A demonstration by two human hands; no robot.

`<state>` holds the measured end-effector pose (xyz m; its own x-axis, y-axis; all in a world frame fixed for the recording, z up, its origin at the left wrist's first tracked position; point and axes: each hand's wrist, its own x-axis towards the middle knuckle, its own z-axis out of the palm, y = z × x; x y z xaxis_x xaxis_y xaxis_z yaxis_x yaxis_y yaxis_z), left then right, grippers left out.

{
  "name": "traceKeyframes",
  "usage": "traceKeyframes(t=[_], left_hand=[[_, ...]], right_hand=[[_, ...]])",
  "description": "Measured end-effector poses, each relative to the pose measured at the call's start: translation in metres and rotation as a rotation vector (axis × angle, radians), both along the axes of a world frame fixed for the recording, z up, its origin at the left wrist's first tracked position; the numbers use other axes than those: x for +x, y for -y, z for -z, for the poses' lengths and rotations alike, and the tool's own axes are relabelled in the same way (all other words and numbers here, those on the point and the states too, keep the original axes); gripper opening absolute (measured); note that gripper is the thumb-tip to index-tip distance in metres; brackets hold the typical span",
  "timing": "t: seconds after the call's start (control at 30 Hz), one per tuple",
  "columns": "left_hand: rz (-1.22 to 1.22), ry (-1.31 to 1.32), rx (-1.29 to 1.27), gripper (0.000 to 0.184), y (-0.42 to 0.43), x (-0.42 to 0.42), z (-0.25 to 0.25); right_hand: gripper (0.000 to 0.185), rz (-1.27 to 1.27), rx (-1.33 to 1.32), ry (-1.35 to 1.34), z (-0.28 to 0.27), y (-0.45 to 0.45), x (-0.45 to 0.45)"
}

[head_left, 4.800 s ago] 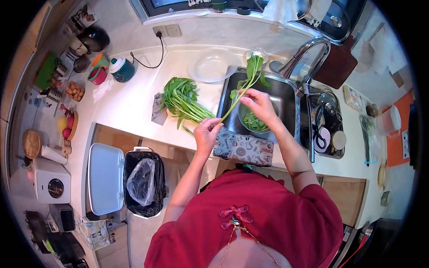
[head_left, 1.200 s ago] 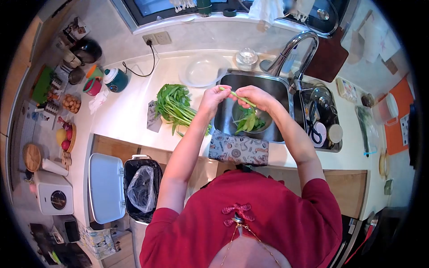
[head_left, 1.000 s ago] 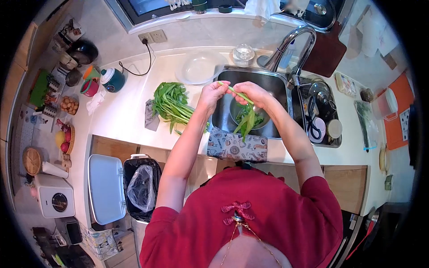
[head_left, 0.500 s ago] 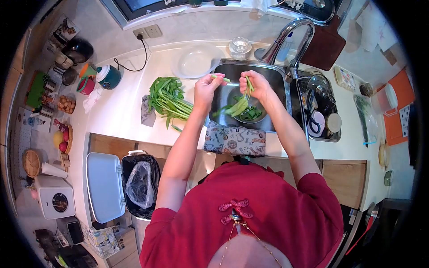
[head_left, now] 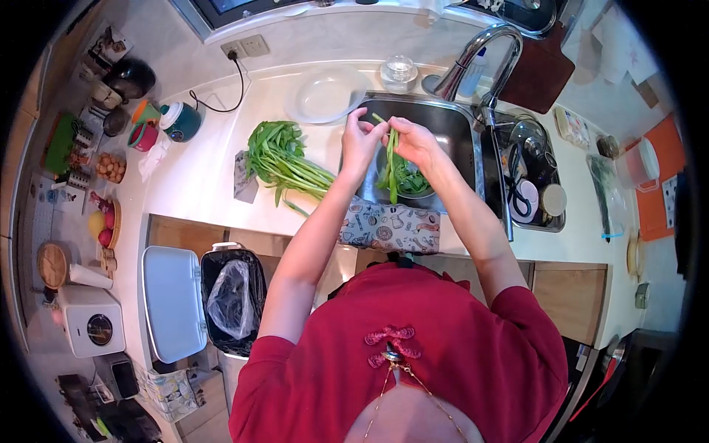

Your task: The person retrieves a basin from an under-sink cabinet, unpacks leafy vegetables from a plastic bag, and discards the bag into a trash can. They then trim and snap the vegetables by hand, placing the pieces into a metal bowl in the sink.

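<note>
In front of me, over the sink (head_left: 473, 177), both my hands meet around leafy green stalks (head_left: 393, 166) that hang with their leaves downward. My right hand (head_left: 415, 142) is closed around them near the upper end. Beside it, my left hand (head_left: 357, 146) has curled fingers, its thumb and fingertips pinching at the stem end; the exact contact is partly hidden. Below, a bowl (head_left: 422, 196) in the sink contains torn green leaves (head_left: 410, 181). Left of the sink, a bunch of leafy greens (head_left: 288, 162) lies on the counter, its stems toward my left forearm.
A clear plastic basin (head_left: 325, 94) and a glass jar (head_left: 399, 72) stand behind the sink. The faucet (head_left: 487, 70) arches over its right side. A rack of dishes (head_left: 528, 173) is at right. Below the counter at left is an open trash bin (head_left: 233, 295). A patterned cloth (head_left: 390, 227) covers the sink's front edge.
My hands have come together from apart. The stalks in my right hand now hang more upright. The short stem piece that my left hand held is no longer distinct.
</note>
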<state>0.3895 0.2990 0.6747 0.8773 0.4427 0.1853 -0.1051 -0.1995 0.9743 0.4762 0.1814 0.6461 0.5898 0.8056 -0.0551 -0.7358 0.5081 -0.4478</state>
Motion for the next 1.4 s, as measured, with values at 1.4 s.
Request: traceKeyframes(t=[1.4], left_hand=[[0.09, 0.107, 0.656, 0.013, -0.004, -0.018, 0.001]], right_hand=[[0.019, 0.345, -0.697, 0.61, -0.021, 0.015, -0.024]])
